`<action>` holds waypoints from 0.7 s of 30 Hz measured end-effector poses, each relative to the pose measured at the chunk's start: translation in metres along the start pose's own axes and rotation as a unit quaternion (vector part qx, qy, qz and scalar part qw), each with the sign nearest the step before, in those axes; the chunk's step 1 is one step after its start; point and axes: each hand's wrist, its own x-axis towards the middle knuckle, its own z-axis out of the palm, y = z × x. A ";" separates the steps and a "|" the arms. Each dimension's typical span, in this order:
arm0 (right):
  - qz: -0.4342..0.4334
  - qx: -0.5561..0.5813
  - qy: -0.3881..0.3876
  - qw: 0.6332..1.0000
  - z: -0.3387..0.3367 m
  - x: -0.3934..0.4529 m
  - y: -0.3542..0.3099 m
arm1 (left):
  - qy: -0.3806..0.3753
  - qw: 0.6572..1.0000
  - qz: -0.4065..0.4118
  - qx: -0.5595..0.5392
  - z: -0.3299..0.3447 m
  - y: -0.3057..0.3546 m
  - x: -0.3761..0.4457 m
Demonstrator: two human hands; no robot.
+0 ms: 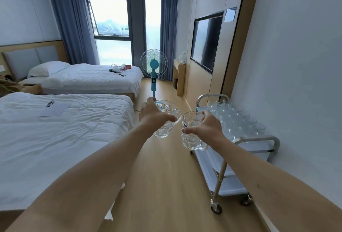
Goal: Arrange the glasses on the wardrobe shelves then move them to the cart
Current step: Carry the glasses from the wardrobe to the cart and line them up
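Centre frame, my left hand (155, 116) and right hand (207, 128) each clamp a glass mug; the glass-laden cart (273, 139) stands lower right.

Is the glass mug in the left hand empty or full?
Empty. The mug in the left hand is clear throughout, with no liquid line.

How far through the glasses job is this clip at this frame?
Late stage. Done: the cart's top tray already holds many glasses. In hand: the left hand grips one mug and the right hand another mug, both in the air short of the cart. Left: setting these two down. The wardrobe is out of view, so what remains there cannot be told.
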 end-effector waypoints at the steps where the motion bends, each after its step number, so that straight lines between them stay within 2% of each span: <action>1: -0.002 -0.004 -0.001 1.000 0.002 0.014 0.002 | 0.001 1.000 0.003 0.000 0.006 0.000 0.012; 11: 0.038 0.000 0.000 0.999 0.043 0.120 0.027 | -0.032 0.999 0.005 0.029 0.053 -0.020 0.116; 21: 0.112 -0.002 0.048 0.993 0.094 0.226 0.047 | -0.102 0.995 0.015 0.014 0.108 -0.056 0.259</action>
